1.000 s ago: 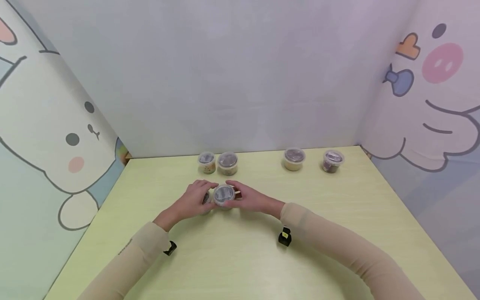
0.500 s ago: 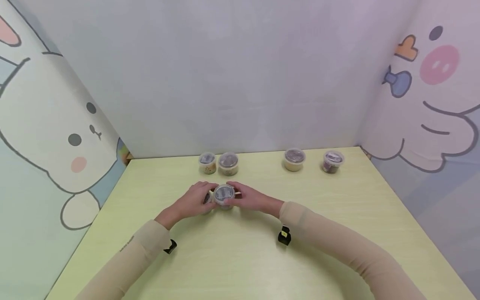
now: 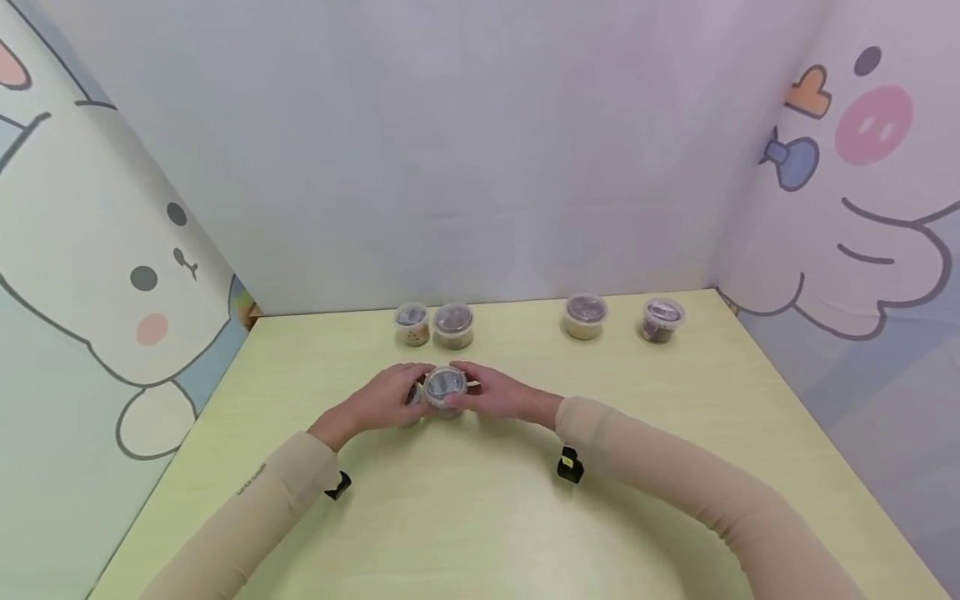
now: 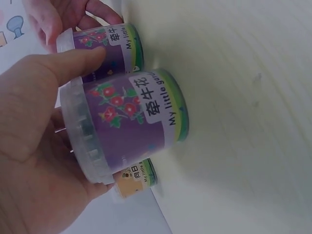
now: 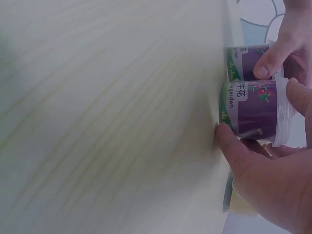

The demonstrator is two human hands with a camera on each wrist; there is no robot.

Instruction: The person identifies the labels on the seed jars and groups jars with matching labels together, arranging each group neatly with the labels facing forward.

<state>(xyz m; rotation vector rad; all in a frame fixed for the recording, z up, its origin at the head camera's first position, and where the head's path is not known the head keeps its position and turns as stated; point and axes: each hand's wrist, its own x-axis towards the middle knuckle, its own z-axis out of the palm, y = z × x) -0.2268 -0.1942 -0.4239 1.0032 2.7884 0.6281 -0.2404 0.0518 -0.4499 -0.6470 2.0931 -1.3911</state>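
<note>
Two small purple tubs with clear plastic lids and a printed morning-glory flower label stand side by side on the pale yellow table (image 3: 495,508). My left hand (image 3: 378,398) grips the left tub (image 4: 131,122), its thumb along the near side and fingers behind. In the head view that tub is largely hidden by the hand. My right hand (image 3: 498,394) holds the right tub (image 5: 253,109), with the thumb at the lid and a finger low near the green base. Its lid (image 3: 446,382) faces up in the head view.
Toward the back left stand two more lidded tubs, a smaller one (image 3: 412,325) and a wider one (image 3: 453,326). A pale-bodied tub (image 3: 585,317) and a dark one (image 3: 662,321) are at the back right. A light curtain (image 3: 480,167) hangs behind the table.
Both hands stay on the two tubs with almost no motion. The head view has shifted slightly.
</note>
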